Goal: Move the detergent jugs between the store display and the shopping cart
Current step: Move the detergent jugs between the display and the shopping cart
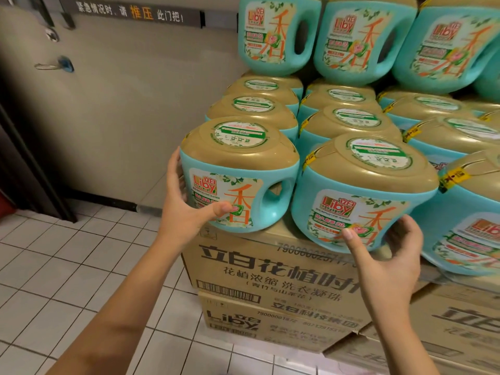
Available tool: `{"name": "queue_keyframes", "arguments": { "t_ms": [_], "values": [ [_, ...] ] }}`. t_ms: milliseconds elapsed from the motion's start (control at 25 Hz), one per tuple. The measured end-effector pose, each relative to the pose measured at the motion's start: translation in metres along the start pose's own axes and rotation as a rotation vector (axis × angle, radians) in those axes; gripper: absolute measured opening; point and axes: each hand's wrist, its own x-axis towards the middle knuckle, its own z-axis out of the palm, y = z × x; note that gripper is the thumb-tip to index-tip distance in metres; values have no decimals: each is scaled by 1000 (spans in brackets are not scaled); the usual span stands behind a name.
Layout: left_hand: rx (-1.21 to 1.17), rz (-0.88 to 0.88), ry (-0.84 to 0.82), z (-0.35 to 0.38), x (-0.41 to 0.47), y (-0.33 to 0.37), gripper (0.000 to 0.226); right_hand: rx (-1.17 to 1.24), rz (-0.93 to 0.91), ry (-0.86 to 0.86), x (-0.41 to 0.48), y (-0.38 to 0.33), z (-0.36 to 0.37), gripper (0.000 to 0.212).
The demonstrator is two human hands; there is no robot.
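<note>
on stacked brown cardboard cartons (270, 269), the corner teal tan-lidded plastic jug (238, 169) is clasped by the left hand (186, 209), the neighbour jug (362, 190) by the right hand (389, 263) — fingers curled round both; judged heavy, slick — handle holes (273, 194) preferred.

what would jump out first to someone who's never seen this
The stack of teal detergent jugs with gold lids fills the upper right and catches the eye first. Next come the two hands at the front of the display: the left hand holds the front-left jug and the right hand holds the second front jug beside it. Printed cardboard boxes lie directly below both jugs.
</note>
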Motion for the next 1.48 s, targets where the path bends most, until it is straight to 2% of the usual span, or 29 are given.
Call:
{"name": "queue_keyframes", "arguments": {
  "t_ms": [200,520,560,640,760,840,1000,1120,1280,1480],
  "values": [
    [-24,-12,100,9,-10,-5,98,32,-13,47,1,0,3,74],
    [111,-44,213,17,-24,-2,105,-20,-2,-11,1,-6,-1,75],
    [91,-51,225,18,-28,-1,98,-58,6,-21,-1,-8,-3,75],
    [21,-53,291,19,-42,-3,71,-131,17,5,-10,-9,-6,68],
    [-61,-126,316,15,-77,-8,51,-154,29,111,-43,-5,-19,40],
    [-86,-244,177,11,-108,-18,39,-121,110,151,-78,4,-35,25],
    [14,-614,-331,16,-177,-39,23,-111,456,172,-175,25,-81,17],
    [104,-769,-588,32,-221,-48,19,-211,716,141,-255,30,-132,13],
    [172,-753,-945,88,-263,-40,14,-309,943,385,-348,15,-206,14],
    [163,-636,-1285,194,-314,-15,16,-338,1087,693,-429,-1,-281,12]
  ]
}}
